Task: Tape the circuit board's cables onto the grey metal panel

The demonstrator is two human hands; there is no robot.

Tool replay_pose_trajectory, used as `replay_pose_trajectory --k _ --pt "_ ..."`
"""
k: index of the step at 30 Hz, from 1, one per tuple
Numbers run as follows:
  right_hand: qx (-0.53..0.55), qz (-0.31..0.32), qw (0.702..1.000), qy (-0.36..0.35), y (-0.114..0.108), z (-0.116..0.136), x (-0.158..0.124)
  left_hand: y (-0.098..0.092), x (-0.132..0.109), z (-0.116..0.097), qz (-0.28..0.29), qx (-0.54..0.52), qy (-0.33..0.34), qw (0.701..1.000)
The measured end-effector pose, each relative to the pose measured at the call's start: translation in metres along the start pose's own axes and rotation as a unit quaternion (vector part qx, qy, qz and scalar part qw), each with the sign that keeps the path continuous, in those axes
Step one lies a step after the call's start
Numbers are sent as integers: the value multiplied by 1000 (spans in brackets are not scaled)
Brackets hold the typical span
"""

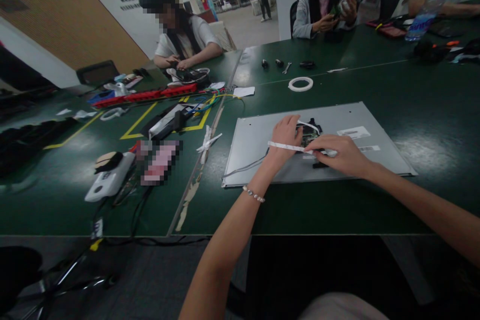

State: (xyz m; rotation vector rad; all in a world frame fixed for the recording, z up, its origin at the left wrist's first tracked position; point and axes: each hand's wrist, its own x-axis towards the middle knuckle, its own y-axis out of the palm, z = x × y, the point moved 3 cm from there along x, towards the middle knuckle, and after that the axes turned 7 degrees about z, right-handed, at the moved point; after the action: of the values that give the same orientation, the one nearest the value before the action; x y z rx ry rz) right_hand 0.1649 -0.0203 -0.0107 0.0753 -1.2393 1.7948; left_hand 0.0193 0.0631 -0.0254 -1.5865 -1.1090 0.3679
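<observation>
A grey metal panel [255,135] lies flat on the green table with a dark circuit board [309,135] near its middle. My left hand [287,135] rests over the board's left side, thumb apart from the bent fingers, with nothing visibly gripped. Across its wrist side runs a narrow white strip [287,146], like tape. Fingers of my right hand [339,155] pinch that strip at its right part, just above the panel. Another white strip [310,125] curves over the board's top edge. A thin dark cable [247,166] leaves the panel at left. Both hands partly cover the board.
Beyond the panel lies a white tape roll [300,84], with a small wrench [287,68] farther back. Crumpled white strips [208,141] are left of the panel. A phone [161,162], a white device [109,177] and a red power strip [144,95] lie left. Several people sit opposite.
</observation>
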Motion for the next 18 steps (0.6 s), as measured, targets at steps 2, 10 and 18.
replay_pose_trajectory --k 2,10,18 --pt "-2 -23 1000 4 -4 -1 0 -2 -1 3 3 25 -14 1000" --pt "-76 -25 997 -20 2 -9 -4 -5 -4 6 17 32 -31 999" --pt "-153 -6 984 -87 8 7 0 4 -4 -4 3 -65 20 998"
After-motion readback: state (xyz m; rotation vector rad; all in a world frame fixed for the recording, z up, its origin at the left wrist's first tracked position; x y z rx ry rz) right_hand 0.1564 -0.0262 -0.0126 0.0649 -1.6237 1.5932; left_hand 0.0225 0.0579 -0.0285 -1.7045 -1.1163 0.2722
